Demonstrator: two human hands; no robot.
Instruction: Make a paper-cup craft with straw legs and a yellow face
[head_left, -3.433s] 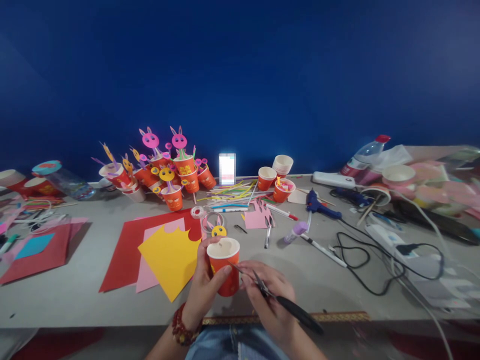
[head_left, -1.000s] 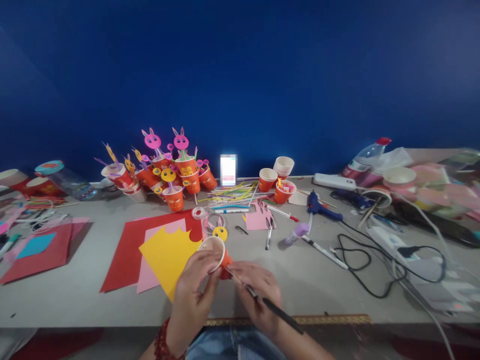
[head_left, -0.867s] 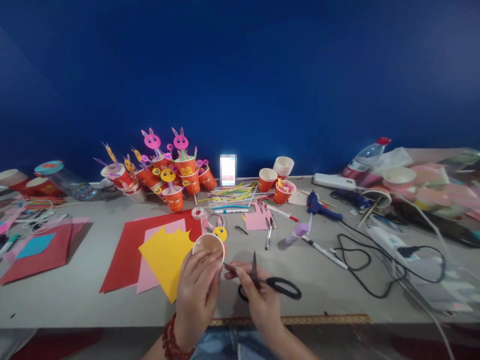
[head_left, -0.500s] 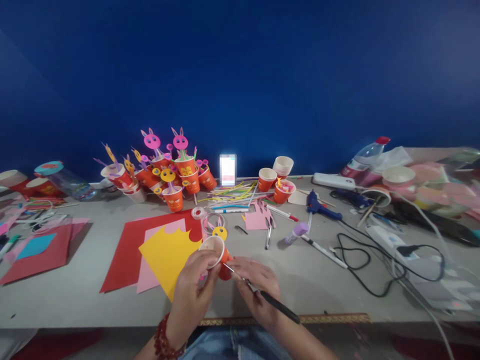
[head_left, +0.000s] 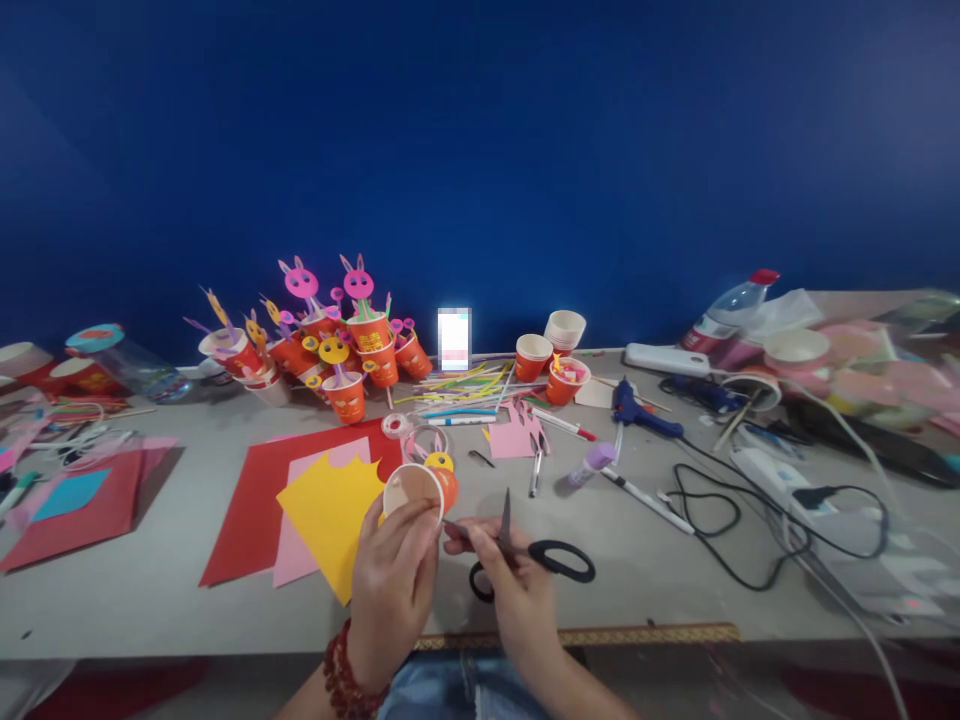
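My left hand (head_left: 397,570) is closed on a red paper cup (head_left: 448,487), which is tilted so that its white inside faces me. Just behind its rim a yellow paper bunny face (head_left: 439,461) shows. In my right hand (head_left: 517,590) is a pair of black-handled scissors (head_left: 565,560), its blades spread apart. One blade points up, while the tip of the other lies close to the cup's side; whether it touches the cup I cannot tell. Yellow paper (head_left: 330,510) with a scalloped edge lies left of the hands, over pink and red sheets (head_left: 247,500).
Finished-looking bunny cups (head_left: 345,395) stand at the back left. Pipe cleaners (head_left: 469,385) lie along the wall by a lit phone (head_left: 454,340). On the right are a glue stick (head_left: 592,465), a blue glue gun (head_left: 645,415), cables and a power strip (head_left: 780,490).
The scissors have opened and turned in my right hand, their handles now to the right. My left hand has tilted the cup and shifted it slightly left.
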